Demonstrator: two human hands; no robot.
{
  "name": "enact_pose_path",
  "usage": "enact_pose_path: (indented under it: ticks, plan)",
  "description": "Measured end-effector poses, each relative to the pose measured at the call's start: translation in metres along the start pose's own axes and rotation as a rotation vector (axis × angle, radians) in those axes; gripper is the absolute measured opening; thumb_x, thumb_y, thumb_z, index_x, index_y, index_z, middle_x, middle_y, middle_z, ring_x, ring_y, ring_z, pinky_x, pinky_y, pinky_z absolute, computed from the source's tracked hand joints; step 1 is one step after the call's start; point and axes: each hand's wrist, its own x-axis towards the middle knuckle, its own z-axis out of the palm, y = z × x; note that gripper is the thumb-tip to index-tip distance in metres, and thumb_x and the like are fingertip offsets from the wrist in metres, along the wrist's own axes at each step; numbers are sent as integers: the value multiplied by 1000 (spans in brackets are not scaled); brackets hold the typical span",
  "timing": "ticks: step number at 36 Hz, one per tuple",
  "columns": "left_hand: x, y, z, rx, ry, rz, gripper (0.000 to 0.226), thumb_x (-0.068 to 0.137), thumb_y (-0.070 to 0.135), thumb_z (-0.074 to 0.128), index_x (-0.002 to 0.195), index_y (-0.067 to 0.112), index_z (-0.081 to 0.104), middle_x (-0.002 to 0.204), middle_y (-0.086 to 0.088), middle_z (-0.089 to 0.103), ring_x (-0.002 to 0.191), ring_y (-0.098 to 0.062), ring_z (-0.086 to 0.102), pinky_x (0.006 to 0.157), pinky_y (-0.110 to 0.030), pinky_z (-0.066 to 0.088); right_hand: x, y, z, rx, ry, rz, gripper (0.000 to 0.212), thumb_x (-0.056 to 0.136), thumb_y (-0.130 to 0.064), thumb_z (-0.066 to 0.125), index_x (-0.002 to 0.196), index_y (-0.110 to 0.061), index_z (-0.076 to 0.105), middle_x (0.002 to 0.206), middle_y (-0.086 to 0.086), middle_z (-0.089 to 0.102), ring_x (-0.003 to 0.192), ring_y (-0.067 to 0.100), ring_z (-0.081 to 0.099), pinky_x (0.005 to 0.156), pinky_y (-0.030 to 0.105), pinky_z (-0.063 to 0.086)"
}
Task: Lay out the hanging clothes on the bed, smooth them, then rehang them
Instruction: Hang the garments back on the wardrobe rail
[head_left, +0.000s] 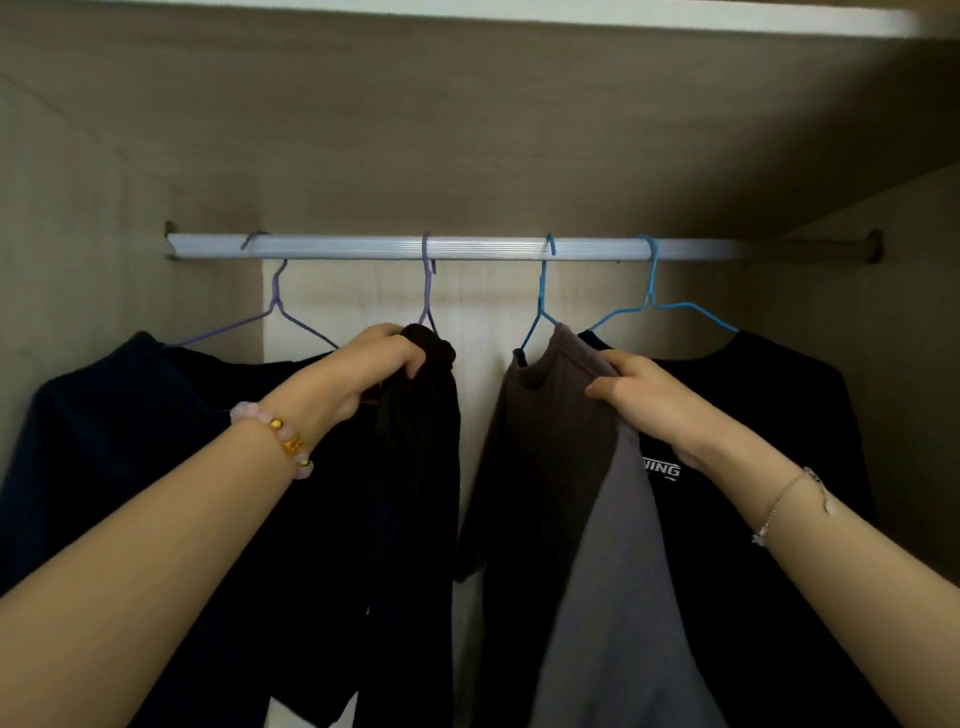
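Observation:
Several dark garments hang on wire hangers from a pale closet rail (363, 246). My left hand (371, 366) grips the top of a black garment (421, 441) on a purple hanger (428, 291). My right hand (631, 389) grips the shoulder of a grey shirt (550, 426) on a blue hanger (540, 306). A navy garment (130, 441) hangs far left on another purple hanger (278, 312). At the right, a black T-shirt with white lettering (753, 441) hangs on a second blue hanger (654, 301).
The wardrobe's wooden side walls (78, 234) close in left and right, and its top panel (467, 104) sits just above the rail. A pale back wall (478, 322) shows in the gap between the two gripped garments.

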Motion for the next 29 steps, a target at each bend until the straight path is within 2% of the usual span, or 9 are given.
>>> enact_pose_path:
  ticks: [3,7,9,12,15,17,20,26,29]
  plan:
    - [-1,2,-1,-24,-8,-1,42,75,-3,46,114,9,59,95,-16,60,76,-26,57,64,-26,45,4,4,-6,42,44,13,25,84,-13,54,104,-25,63,95,0,69,91,18,65,91,37,52]
    - [4,-1,0,-30,10,5,48,76,-3,47,121,9,56,96,-15,60,82,-27,58,66,-29,46,4,8,-22,125,16,18,17,88,-14,56,100,-21,65,84,-5,67,77,10,62,65,21,50]
    - [9,-2,0,34,45,28,58,77,-1,51,133,13,46,115,-14,59,97,-29,58,74,-31,48,3,11,-28,143,-18,31,16,89,-19,56,103,-21,66,87,-4,69,78,9,63,62,19,49]
    - [9,5,3,412,188,175,72,81,8,59,145,15,27,142,-13,40,123,-32,46,95,-36,41,2,12,-35,165,-18,29,22,92,-35,53,104,-21,66,89,-6,70,82,7,65,67,22,49]
    - [-2,23,25,740,354,444,70,83,14,57,145,16,26,143,-12,36,130,-33,38,100,-43,39,10,13,-53,207,141,22,25,93,-38,49,100,-21,65,96,1,70,90,16,64,80,32,49]
    - [-8,39,49,751,338,608,65,85,15,54,145,21,29,143,-7,36,131,-30,36,98,-42,40,19,19,-73,22,371,-4,24,89,-38,51,98,-22,67,106,6,69,103,27,61,89,38,47]
    - [-5,61,94,639,146,735,53,91,24,49,142,28,36,143,-2,37,132,-25,37,106,-40,37,30,30,-106,-397,509,52,39,91,-29,51,128,-18,54,128,12,57,119,34,50,97,42,43]
    - [15,76,159,516,-208,335,58,88,58,46,125,15,60,143,-11,39,135,-28,35,112,-39,31,53,57,-135,-719,330,283,50,93,-35,49,136,-9,43,136,19,48,123,39,46,100,44,41]
    - [19,70,167,399,-151,272,60,83,40,63,130,6,50,151,-9,19,141,-27,21,114,-37,28,54,70,-133,-706,267,338,40,96,-34,44,124,-7,54,127,21,55,115,39,53,92,40,45]
